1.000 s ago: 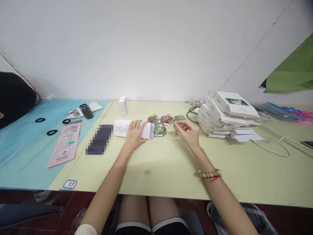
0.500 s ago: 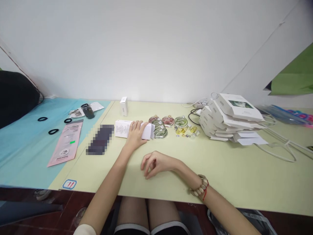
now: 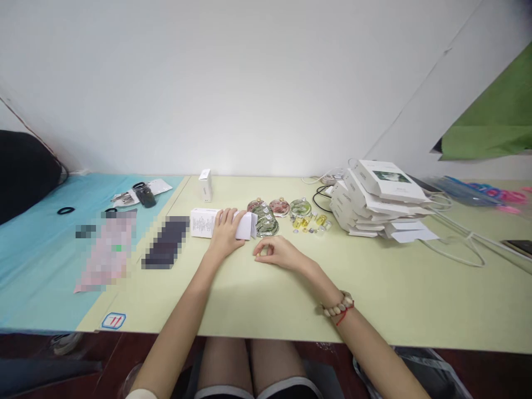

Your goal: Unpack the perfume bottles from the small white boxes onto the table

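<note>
My left hand [image 3: 226,230] is closed over a white carton [image 3: 203,223] lying on its side, its flap end pointing right. My right hand [image 3: 279,253] hovers just right of the carton, thumb and fingertips pressed together in a pinch. Whatever lies between those fingertips is too small to make out. Behind my right hand are several round glass bottles: a green one [image 3: 266,221] in front, a red one [image 3: 279,207] and another green one [image 3: 300,208]. Small gold collars [image 3: 321,219] and clear pieces are scattered beside them.
A small white box [image 3: 205,185] stands upright near the wall. Stacked white boxes [image 3: 386,180] and cables [image 3: 457,235] occupy the right. On the left are a blurred dark rectangle [image 3: 166,243], a pink packet [image 3: 108,252] and a dark jar [image 3: 144,195].
My right hand has risen from the table's front area toward the carton's open end, its loosely curled fingers now pinched. My left hand stays on the carton. The view has shifted slightly.
</note>
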`<state>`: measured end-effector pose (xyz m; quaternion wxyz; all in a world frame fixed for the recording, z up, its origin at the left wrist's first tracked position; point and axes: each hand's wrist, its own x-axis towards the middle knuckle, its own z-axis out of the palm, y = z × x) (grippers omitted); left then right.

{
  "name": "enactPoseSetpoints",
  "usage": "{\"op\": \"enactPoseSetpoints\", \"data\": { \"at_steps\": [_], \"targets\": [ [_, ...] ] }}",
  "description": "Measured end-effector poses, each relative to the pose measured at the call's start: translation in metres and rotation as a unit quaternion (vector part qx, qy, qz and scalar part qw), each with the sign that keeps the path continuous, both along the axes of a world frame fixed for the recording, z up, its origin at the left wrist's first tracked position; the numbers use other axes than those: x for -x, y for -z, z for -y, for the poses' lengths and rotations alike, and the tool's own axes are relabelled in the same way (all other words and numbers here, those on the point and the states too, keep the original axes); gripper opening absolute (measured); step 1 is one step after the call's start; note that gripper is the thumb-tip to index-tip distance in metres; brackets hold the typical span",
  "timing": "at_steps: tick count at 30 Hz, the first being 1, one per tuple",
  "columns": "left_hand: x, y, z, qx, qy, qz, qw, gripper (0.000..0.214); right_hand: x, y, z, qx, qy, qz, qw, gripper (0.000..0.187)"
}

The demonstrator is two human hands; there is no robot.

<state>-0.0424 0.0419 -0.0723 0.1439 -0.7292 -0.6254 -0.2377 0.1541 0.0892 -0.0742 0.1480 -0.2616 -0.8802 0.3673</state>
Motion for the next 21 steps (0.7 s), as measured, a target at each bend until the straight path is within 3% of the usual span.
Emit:
{"op": "enactPoseSetpoints", "data": {
  "at_steps": [7,14,21],
  "targets": [
    [0.0,0.002,0.0,-0.007,0.001,-0.008,1.0,0.072,-0.018,0.003,-0.022,0.038,0.039,0.041,0.998,0.03],
    [-0.001,0.001,0.001,-0.011,0.003,-0.004,1.0,0.073,-0.027,0.0,-0.028,-0.09,0.157,0.078,0.98,0.026],
    [0.0,0.001,0.001,-0.008,0.004,-0.002,1.0,0.072,-0.032,-0.004,-0.028,-0.089,0.163,0.106,0.977,0.019]
  ]
}}
